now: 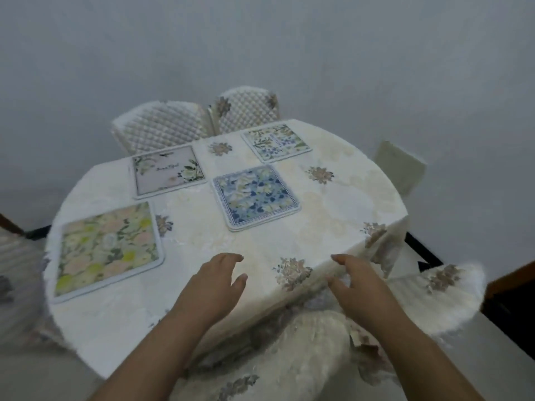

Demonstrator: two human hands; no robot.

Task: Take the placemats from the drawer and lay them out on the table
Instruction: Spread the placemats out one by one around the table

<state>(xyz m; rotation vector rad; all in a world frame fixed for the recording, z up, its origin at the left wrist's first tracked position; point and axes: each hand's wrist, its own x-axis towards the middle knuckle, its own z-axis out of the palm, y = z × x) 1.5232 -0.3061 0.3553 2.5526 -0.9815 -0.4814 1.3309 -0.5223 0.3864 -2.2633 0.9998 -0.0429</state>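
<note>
Several floral placemats lie flat on the round table (333, 204) with its cream cloth. A green and pink one (108, 250) lies near left. A pale grey one with white flowers (168, 169) sits behind it. A blue floral one (254, 196) is in the middle. A white and blue one (276, 142) is at the far side. My left hand (214, 282) hovers over the near table edge with fingers relaxed and holds nothing. My right hand (359, 285) is beside it at the table's near right edge, fingers loosely spread, holding nothing. No drawer is in view.
Two quilted chair backs (162, 128) (246, 108) stand behind the table against a plain grey wall. Another cushioned chair (434, 287) sits at the near right, and a pale chair back (401, 166) at the far right. The cloth hangs down in front of me.
</note>
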